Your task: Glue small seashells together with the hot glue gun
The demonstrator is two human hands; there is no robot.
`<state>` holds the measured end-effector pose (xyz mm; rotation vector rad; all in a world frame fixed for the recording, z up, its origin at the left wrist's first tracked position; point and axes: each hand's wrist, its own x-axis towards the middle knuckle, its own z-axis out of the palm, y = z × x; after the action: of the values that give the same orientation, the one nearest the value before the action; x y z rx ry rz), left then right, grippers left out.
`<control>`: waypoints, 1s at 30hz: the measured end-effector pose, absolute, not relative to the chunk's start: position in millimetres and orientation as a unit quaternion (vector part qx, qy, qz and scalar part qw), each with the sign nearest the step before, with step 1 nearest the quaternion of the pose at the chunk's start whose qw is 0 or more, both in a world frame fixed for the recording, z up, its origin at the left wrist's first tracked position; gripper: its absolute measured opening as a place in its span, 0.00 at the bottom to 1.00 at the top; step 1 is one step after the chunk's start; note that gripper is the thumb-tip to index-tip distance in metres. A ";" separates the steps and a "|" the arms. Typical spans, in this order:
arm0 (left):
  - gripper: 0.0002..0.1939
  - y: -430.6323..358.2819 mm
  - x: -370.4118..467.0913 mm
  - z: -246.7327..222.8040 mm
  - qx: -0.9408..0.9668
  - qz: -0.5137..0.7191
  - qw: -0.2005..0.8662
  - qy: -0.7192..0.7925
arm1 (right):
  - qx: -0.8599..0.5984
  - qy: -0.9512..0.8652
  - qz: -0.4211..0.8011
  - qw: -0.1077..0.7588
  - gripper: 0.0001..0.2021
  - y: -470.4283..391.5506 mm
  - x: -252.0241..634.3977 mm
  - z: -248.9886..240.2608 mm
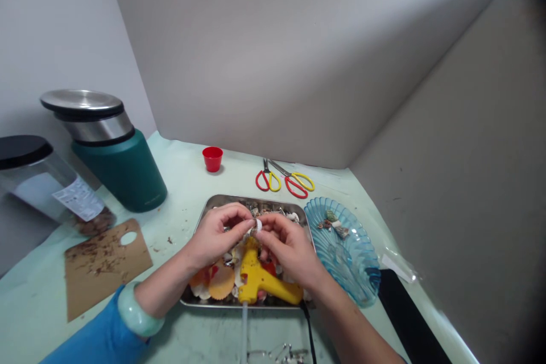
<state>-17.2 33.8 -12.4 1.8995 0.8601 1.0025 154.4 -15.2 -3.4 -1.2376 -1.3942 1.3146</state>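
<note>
Brown flat cardboard point(102, 281) lies at lower left of the frame, below a teal bottle with a silver lid point(123, 173). At centre, the left hand point(219, 233) and right hand point(288, 244) pinch a small white piece point(258, 226) in their fingertips, above a yellow plastic glue gun point(255, 274) on a shell-filled rectangular metal tray point(213, 306). At right sits a translucent blue scalloped dish point(350, 259).

A pale green table point(183, 176) carries, at left, a teal bottle point(123, 173), a black-lidded clear jar point(42, 182) and a brown board point(83, 293). At the back stand a red cup point(212, 160) and, lying right of it, 2 pairs of scissors point(292, 175). A metal tray point(213, 305) sits mid-table, with a blue scalloped plate point(352, 259) just beside it and a black flat object point(409, 315) nearby.
</note>
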 end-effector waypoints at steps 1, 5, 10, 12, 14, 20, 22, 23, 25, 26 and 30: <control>0.07 33.7 -17.2 -12.4 0.749 0.395 0.407 0.342 | -0.490 -0.535 0.548 0.415 0.07 -14.2 154.5 -4.5; 0.06 32.2 -16.6 -12.4 0.715 0.394 0.443 0.371 | -0.466 -0.497 0.605 0.412 0.10 -12.2 154.2 -6.1; 0.08 31.5 -15.9 -12.8 0.688 0.389 0.484 0.375 | -0.463 -0.484 0.622 0.405 0.15 -12.8 153.4 -3.7; 0.08 32.0 -15.9 -13.7 0.688 0.383 0.490 0.374 | -0.461 -0.485 0.621 0.408 0.16 -12.8 153.6 -3.9; 0.07 32.3 -15.9 -14.1 0.684 0.379 0.500 0.373 | -0.458 -0.485 0.622 0.410 0.16 -12.5 154.0 -4.8; 0.07 30.7 -15.4 -12.2 0.676 0.379 0.507 0.377 | -0.455 -0.486 0.620 0.416 0.13 -11.6 154.0 -8.3; 0.06 30.3 -15.2 -12.8 0.686 0.377 0.494 0.379 | -0.455 -0.487 0.620 0.415 0.12 -11.6 153.7 -8.7; 0.06 30.3 -15.1 -13.4 0.692 0.377 0.484 0.380 | -0.456 -0.487 0.618 0.415 0.12 -11.7 153.5 -8.7; 0.05 30.5 -15.1 -14.9 0.701 0.380 0.467 0.382 | -0.459 -0.490 0.614 0.416 0.12 -11.8 152.9 -8.8; 0.05 30.7 -15.2 -15.5 0.704 0.382 0.461 0.382 | -0.460 -0.492 0.611 0.416 0.11 -11.9 152.6 -8.9; 0.04 31.4 -15.2 -16.0 0.714 0.385 0.440 0.385 | -0.467 -0.499 0.601 0.415 0.10 -12.5 151.1 -9.7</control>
<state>-15.2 31.4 -16.0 1.7737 0.9562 0.9574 151.1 -12.5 -9.7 -1.1722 -1.2526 1.5111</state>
